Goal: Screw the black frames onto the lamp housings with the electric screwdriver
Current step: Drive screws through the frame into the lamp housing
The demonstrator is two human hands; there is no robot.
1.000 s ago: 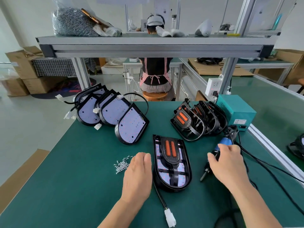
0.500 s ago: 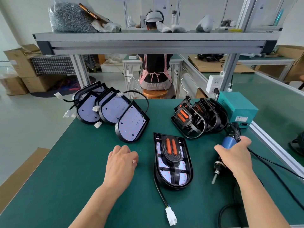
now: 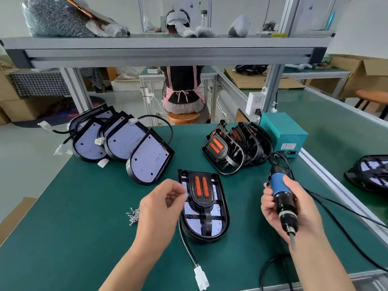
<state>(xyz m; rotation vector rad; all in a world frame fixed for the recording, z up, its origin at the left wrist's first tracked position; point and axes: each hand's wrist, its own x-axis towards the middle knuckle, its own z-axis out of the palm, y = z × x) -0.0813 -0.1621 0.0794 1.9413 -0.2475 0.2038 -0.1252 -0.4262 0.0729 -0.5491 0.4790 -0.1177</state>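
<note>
A green-topped bench (image 3: 73, 238) stands under a grey aluminium-framed shelf (image 3: 168, 52). Beyond it the pale floor (image 3: 23, 148) runs to cardboard boxes (image 3: 19, 108) at left. A person (image 3: 182, 87) sits on a round wooden stool (image 3: 183, 118). White walls (image 3: 361, 24), soft even light.

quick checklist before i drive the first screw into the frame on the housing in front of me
1. black frame seated in lamp housing: ok, it lies inside the rim.
2. screw in left hand: cannot tell; the fingers pinch together over the frame's left edge, and anything held is too small to see.
3. electric screwdriver gripped by right hand: ok, bit points down.
4. bit over a screw hole: not ok, it hangs to the right of the housing.
5. loose screws within reach: ok, piled on the green mat beside the left hand.
</note>
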